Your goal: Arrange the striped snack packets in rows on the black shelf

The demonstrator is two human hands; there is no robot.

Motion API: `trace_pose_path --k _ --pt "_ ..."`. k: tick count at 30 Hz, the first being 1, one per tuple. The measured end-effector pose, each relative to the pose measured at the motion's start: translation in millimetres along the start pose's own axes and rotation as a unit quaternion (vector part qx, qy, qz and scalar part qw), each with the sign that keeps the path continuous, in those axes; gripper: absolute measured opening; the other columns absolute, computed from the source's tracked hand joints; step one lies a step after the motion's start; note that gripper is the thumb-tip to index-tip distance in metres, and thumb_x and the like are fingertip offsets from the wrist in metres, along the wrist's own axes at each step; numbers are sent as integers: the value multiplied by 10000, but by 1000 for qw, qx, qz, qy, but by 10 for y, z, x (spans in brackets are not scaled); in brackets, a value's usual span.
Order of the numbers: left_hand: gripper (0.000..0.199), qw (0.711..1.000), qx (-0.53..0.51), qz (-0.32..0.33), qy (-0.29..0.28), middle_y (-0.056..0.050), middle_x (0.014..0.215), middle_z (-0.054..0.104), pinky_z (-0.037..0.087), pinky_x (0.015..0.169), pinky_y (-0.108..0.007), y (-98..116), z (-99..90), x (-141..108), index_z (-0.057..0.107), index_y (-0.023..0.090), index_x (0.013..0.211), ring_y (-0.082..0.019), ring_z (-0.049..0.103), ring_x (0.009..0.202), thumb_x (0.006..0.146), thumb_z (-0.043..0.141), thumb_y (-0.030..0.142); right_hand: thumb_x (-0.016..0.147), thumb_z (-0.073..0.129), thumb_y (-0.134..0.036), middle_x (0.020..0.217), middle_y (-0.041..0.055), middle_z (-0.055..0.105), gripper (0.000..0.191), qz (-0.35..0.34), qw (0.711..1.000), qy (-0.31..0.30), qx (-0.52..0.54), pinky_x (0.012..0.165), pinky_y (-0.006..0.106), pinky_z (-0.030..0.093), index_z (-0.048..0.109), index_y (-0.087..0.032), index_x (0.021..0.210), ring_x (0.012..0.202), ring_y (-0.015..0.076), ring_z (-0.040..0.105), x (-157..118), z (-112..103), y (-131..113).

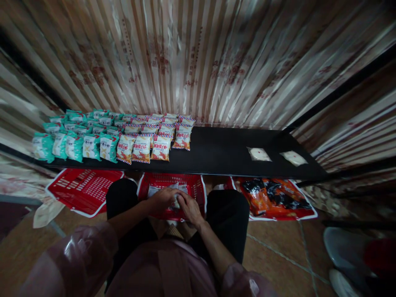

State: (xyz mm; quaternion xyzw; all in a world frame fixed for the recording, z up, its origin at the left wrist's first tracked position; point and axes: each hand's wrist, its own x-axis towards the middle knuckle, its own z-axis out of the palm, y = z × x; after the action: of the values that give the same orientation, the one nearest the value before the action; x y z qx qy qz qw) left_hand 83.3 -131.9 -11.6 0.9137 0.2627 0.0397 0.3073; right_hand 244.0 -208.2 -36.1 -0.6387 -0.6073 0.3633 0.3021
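Note:
My left hand (163, 199) and my right hand (190, 208) meet over the middle red basket (203, 194), between my knees. Both have curled fingers that come together around something small and pale, too dim to make out. Under and behind them, pale packets (154, 189) lie in the basket. Several rows of snack bags stand on the black shelf (216, 150) above: green and white bags (74, 147) at the left, orange and white bags (141, 147) beside them. Two flat white packets, one (259, 154) left of the other (293, 158), lie on the shelf's right part.
A red basket (83, 189) leans below the shelf at the left. Another red basket (301, 213) at the right holds orange and black packages (272, 196). Striped curtains (198, 62) hang behind the shelf, between black frame poles. A clear plastic item (343, 243) stands at the lower right.

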Motion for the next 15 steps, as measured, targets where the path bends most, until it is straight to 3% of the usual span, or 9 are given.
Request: trace_pose_path --k 6,11,15 --pt "255 998 -32 -57 1 -54 1012 648 435 845 -269 37 -131 47 541 167 1054 -181 595 948 830 424 201 748 633 -356 1171 75 637 534 -6 1000 -4 5 930 358 437 528 -240 1259 1069 234 589 -12 35 46" --pt "303 996 -55 -68 3 -50 886 655 438 732 -275 19 -185 83 567 163 998 -202 601 802 839 440 388 707 663 -330 1097 31 678 483 31 997 21 74 895 333 448 596 -282 1183 981 226 624 -15 66 64" --pt "293 990 -95 -100 3 -33 893 667 427 711 -250 47 -266 107 600 189 995 -197 607 810 791 529 388 706 658 -394 910 18 717 422 61 985 16 159 764 301 490 649 -234 1096 797 201 640 -15 94 95"
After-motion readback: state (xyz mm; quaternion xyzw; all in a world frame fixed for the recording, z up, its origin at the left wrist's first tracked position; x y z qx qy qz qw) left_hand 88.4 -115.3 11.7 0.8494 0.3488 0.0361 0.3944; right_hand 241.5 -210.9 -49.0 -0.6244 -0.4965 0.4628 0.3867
